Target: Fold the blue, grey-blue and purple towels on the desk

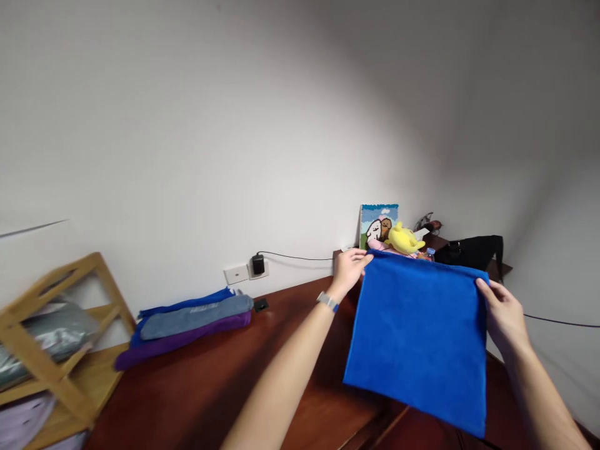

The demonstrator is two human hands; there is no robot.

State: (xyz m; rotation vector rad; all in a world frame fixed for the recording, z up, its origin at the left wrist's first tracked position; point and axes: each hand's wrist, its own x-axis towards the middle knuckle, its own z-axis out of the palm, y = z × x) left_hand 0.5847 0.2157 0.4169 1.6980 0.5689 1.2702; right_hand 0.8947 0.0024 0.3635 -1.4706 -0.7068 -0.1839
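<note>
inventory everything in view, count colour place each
cloth: 1, blue, right of centre
towels: 3+, blue, grey, purple, left
table: 1, reddish, below cloth
rack: 1, tan, far left
packet: 1, grey, in rack
wall plates: 2, white, on wall
plug: 1, black, in right plate
cord: 2 stretches, black, by plug, far right
small object: 1, black, by towels
picture: 1, multicoloured, behind cloth
plush toy: 1, yellow, before picture
bottle: 1, blue cap, beside toy
bag: 1, black, right rear
wristband: 1, silver and blue, left wrist
left hand: 1, bare, cloth's upper left
right hand: 1, bare, cloth's upper right
</note>
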